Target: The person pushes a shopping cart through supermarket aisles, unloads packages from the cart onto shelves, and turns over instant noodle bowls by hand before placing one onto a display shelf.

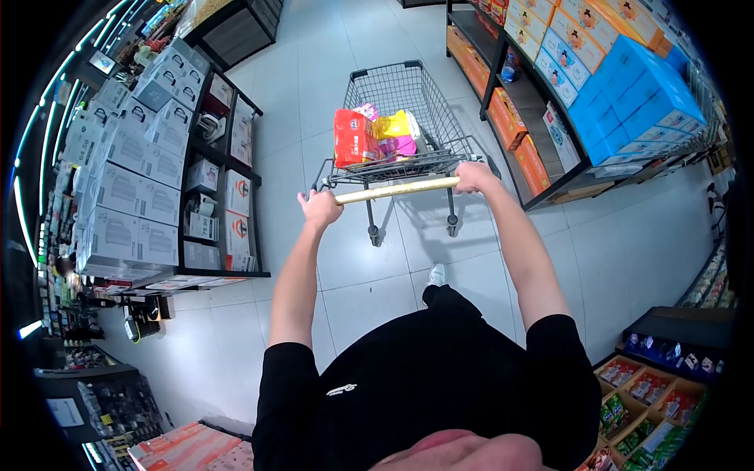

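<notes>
A black wire shopping cart (pixel 416 94) stands in front of me, with a pale yellow handle bar (pixel 397 190) across its near side. My left hand (pixel 320 207) is wrapped round the left end of the bar. Round the right end closes my right hand (pixel 476 178). In the near part of the basket lie a red package (pixel 355 137), a yellow item (pixel 393 124) and a pink package (pixel 399 146). A white item, partly hidden, is beside the yellow one.
Shelves with stacked grey boxes (pixel 133 188) line the left. On the right, a shelf unit carries blue boxes (pixel 628 102) and orange boxes (pixel 506 118). Compartments of small packages (pixel 648 388) are at the lower right. Tiled floor (pixel 353 267) lies under the cart.
</notes>
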A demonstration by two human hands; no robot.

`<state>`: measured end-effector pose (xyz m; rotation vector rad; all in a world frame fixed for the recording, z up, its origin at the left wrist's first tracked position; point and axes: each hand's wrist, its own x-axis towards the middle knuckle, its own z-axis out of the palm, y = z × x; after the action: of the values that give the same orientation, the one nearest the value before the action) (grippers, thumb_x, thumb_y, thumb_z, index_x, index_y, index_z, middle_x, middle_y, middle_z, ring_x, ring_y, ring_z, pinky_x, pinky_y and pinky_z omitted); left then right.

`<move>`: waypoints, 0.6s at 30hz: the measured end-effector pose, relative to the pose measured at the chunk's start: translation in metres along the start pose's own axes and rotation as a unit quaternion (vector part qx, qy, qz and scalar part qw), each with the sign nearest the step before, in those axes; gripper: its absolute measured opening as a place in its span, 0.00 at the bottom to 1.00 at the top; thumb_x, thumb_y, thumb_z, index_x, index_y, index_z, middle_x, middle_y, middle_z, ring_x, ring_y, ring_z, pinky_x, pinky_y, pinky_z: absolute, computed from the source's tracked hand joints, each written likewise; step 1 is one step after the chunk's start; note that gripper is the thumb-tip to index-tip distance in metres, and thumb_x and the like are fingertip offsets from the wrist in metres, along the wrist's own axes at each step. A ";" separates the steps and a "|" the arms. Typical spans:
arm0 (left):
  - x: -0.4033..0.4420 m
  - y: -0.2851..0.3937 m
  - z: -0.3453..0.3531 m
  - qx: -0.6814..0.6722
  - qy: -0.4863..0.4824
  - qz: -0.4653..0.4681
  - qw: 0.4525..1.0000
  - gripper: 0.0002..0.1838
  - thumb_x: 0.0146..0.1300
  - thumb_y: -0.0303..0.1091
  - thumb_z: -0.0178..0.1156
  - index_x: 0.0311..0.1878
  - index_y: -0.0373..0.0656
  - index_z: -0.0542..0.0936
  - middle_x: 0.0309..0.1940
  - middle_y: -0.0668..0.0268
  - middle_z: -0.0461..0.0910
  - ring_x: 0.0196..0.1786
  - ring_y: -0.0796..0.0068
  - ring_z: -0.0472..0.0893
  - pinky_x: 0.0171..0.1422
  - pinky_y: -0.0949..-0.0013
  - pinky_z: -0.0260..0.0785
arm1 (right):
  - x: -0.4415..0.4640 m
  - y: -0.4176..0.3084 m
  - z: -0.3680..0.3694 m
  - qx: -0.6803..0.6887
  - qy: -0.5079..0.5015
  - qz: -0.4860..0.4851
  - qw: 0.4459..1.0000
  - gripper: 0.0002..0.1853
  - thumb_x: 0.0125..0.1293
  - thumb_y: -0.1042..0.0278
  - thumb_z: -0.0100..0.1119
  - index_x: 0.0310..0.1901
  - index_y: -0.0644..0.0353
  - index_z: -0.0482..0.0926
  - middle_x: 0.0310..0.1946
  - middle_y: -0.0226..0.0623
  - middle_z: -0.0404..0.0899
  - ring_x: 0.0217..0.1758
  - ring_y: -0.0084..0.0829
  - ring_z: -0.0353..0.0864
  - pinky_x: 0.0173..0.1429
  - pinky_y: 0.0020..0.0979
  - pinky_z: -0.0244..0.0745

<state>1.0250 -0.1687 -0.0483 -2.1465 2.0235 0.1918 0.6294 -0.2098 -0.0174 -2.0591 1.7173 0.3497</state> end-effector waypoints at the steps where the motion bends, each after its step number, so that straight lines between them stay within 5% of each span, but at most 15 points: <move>1: 0.011 0.002 -0.006 0.018 -0.041 0.000 0.999 0.18 0.58 0.46 0.60 0.46 0.46 0.86 0.45 0.59 0.85 0.61 0.61 0.77 0.76 0.36 0.45 | 0.008 0.000 -0.010 0.029 -0.084 0.009 0.996 0.11 0.51 0.60 0.66 0.36 0.54 0.88 0.30 0.33 0.88 0.34 0.32 0.88 0.45 0.33 0.82; 2: 0.022 0.001 -0.009 0.038 -0.057 0.027 0.997 0.18 0.59 0.48 0.58 0.42 0.47 0.87 0.39 0.59 0.87 0.57 0.59 0.81 0.77 0.35 0.43 | 0.025 0.005 -0.009 0.017 -0.104 0.014 0.994 0.11 0.52 0.61 0.65 0.36 0.54 0.88 0.27 0.30 0.86 0.29 0.28 0.87 0.43 0.31 0.81; 6: 0.060 -0.002 -0.017 0.063 -0.110 0.123 0.984 0.17 0.60 0.49 0.59 0.37 0.46 0.87 0.34 0.60 0.87 0.44 0.61 0.86 0.76 0.44 0.50 | 0.046 0.017 -0.015 -0.017 -0.016 -0.046 0.999 0.19 0.50 0.69 0.56 0.44 0.55 0.87 0.44 0.47 0.86 0.51 0.48 0.84 0.57 0.44 0.78; 9: 0.074 0.021 -0.028 0.063 -0.136 0.142 0.979 0.15 0.58 0.48 0.59 0.34 0.47 0.86 0.31 0.60 0.86 0.41 0.60 0.86 0.76 0.50 0.53 | 0.064 0.029 -0.022 -0.016 -0.033 -0.043 0.998 0.19 0.50 0.68 0.56 0.45 0.54 0.87 0.44 0.46 0.86 0.50 0.47 0.85 0.57 0.43 0.79; 11: 0.089 0.031 -0.017 0.026 -0.062 0.253 0.965 0.12 0.57 0.45 0.60 0.32 0.47 0.84 0.28 0.60 0.85 0.40 0.58 0.85 0.74 0.55 0.57 | 0.074 0.035 -0.030 -0.029 -0.056 -0.041 0.997 0.19 0.50 0.68 0.57 0.45 0.54 0.87 0.44 0.45 0.86 0.50 0.47 0.85 0.56 0.42 0.79; 12: 0.095 0.027 -0.001 -0.019 0.014 0.282 0.959 0.10 0.55 0.42 0.60 0.30 0.47 0.83 0.26 0.58 0.84 0.37 0.54 0.84 0.64 0.57 0.70 | 0.075 0.036 -0.034 -0.022 -0.057 -0.044 0.997 0.18 0.50 0.68 0.58 0.44 0.53 0.88 0.44 0.45 0.86 0.50 0.46 0.85 0.55 0.42 0.79; 13: 0.093 0.037 -0.018 -0.023 -0.042 0.212 0.976 0.09 0.55 0.41 0.60 0.30 0.47 0.83 0.26 0.56 0.84 0.35 0.52 0.84 0.49 0.53 0.77 | 0.078 0.040 -0.037 -0.017 -0.057 -0.046 0.997 0.18 0.50 0.68 0.59 0.44 0.53 0.88 0.44 0.45 0.86 0.49 0.46 0.85 0.55 0.42 0.79; 15: 0.102 0.042 -0.028 -0.031 -0.074 0.193 0.978 0.10 0.56 0.42 0.62 0.30 0.45 0.83 0.26 0.57 0.83 0.32 0.49 0.83 0.37 0.52 0.77 | 0.086 0.045 -0.041 -0.012 -0.042 -0.054 0.998 0.16 0.49 0.68 0.60 0.42 0.52 0.88 0.42 0.44 0.87 0.47 0.46 0.85 0.53 0.43 0.80; 18: 0.122 0.047 -0.034 -0.033 -0.051 0.182 0.981 0.09 0.54 0.40 0.61 0.29 0.45 0.82 0.26 0.56 0.83 0.31 0.50 0.83 0.38 0.51 0.77 | 0.103 0.050 -0.055 -0.022 0.008 -0.077 0.997 0.13 0.48 0.68 0.61 0.38 0.50 0.88 0.34 0.41 0.87 0.42 0.45 0.87 0.50 0.43 0.80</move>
<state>0.9847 -0.2976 -0.0446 -1.7403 2.3603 0.4157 0.5967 -0.3328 -0.0246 -2.2151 1.5592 0.3265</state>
